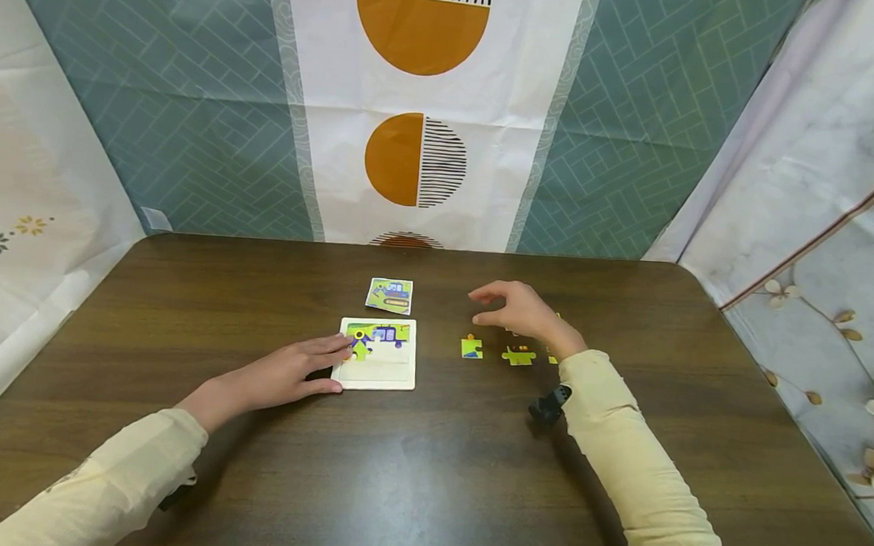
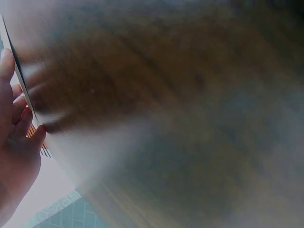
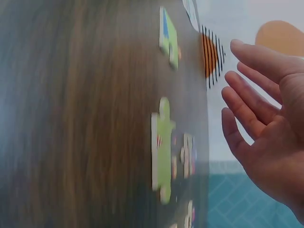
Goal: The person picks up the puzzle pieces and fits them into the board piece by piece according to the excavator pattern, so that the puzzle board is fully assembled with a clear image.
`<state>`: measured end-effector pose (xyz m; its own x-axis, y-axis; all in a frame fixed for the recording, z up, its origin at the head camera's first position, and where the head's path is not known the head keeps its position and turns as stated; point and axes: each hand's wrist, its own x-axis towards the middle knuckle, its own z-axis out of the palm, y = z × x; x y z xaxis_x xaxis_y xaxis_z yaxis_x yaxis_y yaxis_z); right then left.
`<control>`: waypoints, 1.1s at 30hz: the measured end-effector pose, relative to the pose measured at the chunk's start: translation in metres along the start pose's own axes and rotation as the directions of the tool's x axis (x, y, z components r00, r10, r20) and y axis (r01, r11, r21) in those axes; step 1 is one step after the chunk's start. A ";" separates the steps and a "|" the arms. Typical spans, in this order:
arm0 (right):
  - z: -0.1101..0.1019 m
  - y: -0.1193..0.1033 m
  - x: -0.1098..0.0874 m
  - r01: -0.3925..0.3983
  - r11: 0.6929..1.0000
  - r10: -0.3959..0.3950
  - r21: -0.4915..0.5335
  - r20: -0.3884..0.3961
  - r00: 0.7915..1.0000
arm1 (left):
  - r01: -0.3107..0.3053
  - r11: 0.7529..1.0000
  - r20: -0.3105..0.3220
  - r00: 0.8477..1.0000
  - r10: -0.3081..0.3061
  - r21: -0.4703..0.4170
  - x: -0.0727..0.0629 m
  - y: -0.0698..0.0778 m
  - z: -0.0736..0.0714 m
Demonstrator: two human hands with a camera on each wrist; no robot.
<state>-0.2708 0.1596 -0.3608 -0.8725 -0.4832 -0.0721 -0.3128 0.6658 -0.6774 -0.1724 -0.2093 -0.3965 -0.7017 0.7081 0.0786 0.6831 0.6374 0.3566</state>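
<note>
A white puzzle tray (image 1: 378,375) lies on the brown table, its upper part filled with joined pieces showing a purple vehicle (image 1: 386,334). My left hand (image 1: 288,374) rests on the tray's left edge, fingers stretched over it. In the air above loose pieces on the right, my right hand (image 1: 521,310) has its fingers apart and slightly bent, with nothing between them. Below it lie a green-and-blue piece (image 1: 472,348) and a long green piece (image 1: 519,356). The right wrist view shows the long green piece (image 3: 164,152) flat on the table, apart from the hand (image 3: 266,104).
Behind the tray lies a picture card (image 1: 390,295) of a purple excavator. More loose pieces are partly hidden by the right hand and forearm. A patterned curtain (image 1: 214,109) hangs beyond the table's back edge (image 1: 259,240).
</note>
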 end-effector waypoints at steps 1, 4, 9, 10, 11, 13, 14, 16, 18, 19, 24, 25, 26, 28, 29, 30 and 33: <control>-0.002 0.003 -0.002 -0.004 1.000 0.004 -0.001 -0.002 1.000 | 0.006 1.000 0.007 1.000 -0.006 -0.001 0.000 0.000 0.000; -0.008 0.010 -0.007 -0.022 1.000 0.022 -0.002 -0.008 1.000 | 0.024 1.000 0.022 0.999 -0.024 -0.009 0.000 0.001 -0.001; -0.015 0.026 -0.013 -0.065 0.998 0.065 -0.011 -0.021 0.998 | 0.027 1.000 0.022 0.999 -0.027 -0.013 0.000 0.000 0.000; -0.016 0.029 -0.014 -0.072 0.997 0.071 -0.018 -0.025 0.997 | 0.025 1.000 0.020 0.999 -0.025 -0.010 0.000 0.000 0.000; -0.017 0.032 -0.015 -0.080 0.997 0.080 -0.024 -0.028 0.996 | 0.025 1.000 0.018 1.000 -0.025 -0.009 0.000 0.000 0.000; -0.019 0.036 -0.016 -0.093 0.995 0.092 -0.029 -0.038 0.995 | 0.024 1.000 0.016 1.000 -0.024 -0.007 0.000 -0.001 0.001; -0.020 0.038 -0.017 -0.100 0.995 0.099 -0.030 -0.043 0.994 | 0.024 1.000 0.014 1.000 -0.023 -0.007 0.000 -0.001 0.001; -0.021 0.040 -0.018 -0.109 0.993 0.107 -0.037 -0.052 0.993 | 0.023 1.000 0.012 1.000 -0.023 -0.006 -0.001 -0.001 0.001; -0.022 0.042 -0.019 -0.116 0.992 0.113 -0.050 -0.058 0.992 | 0.030 1.000 0.014 0.999 -0.030 -0.009 -0.001 -0.002 0.001; -0.022 0.043 -0.019 -0.122 0.991 0.118 -0.058 -0.059 0.991 | 0.033 0.999 0.017 0.999 -0.033 -0.009 -0.001 -0.002 0.001; -0.022 0.047 -0.018 -0.135 0.986 0.132 -0.096 -0.041 0.990 | 0.056 0.998 0.036 0.998 -0.056 -0.017 0.000 -0.001 0.002; -0.021 0.048 -0.018 -0.138 0.986 0.135 -0.096 -0.038 0.990 | 0.056 0.998 0.037 0.998 -0.056 -0.018 0.000 -0.001 0.002; -0.021 0.048 -0.018 -0.136 0.986 0.133 -0.098 -0.035 0.991 | 0.056 0.998 0.038 0.998 -0.055 -0.018 0.000 -0.001 0.002; -0.021 0.049 -0.018 -0.135 0.986 0.133 -0.096 -0.032 0.991 | 0.054 0.998 0.036 0.998 -0.053 -0.019 0.000 -0.001 0.002; -0.021 0.049 -0.018 -0.135 0.986 0.132 -0.097 -0.032 0.991 | 0.054 0.998 0.036 0.998 -0.054 -0.021 0.000 -0.001 0.002; -0.021 0.049 -0.018 -0.132 0.986 0.130 -0.102 -0.032 0.991 | 0.055 0.998 0.036 0.998 -0.054 -0.021 0.000 -0.001 0.002; -0.020 0.050 -0.016 -0.125 0.985 0.122 -0.123 -0.032 0.992 | 0.060 0.998 0.037 0.998 -0.059 -0.024 0.000 0.000 0.002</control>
<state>-0.2796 0.2121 -0.3786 -0.9157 -0.3802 -0.1303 -0.2453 0.7855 -0.5682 -0.1720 -0.2090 -0.3980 -0.7327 0.6802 0.0231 0.6351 0.6711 0.3825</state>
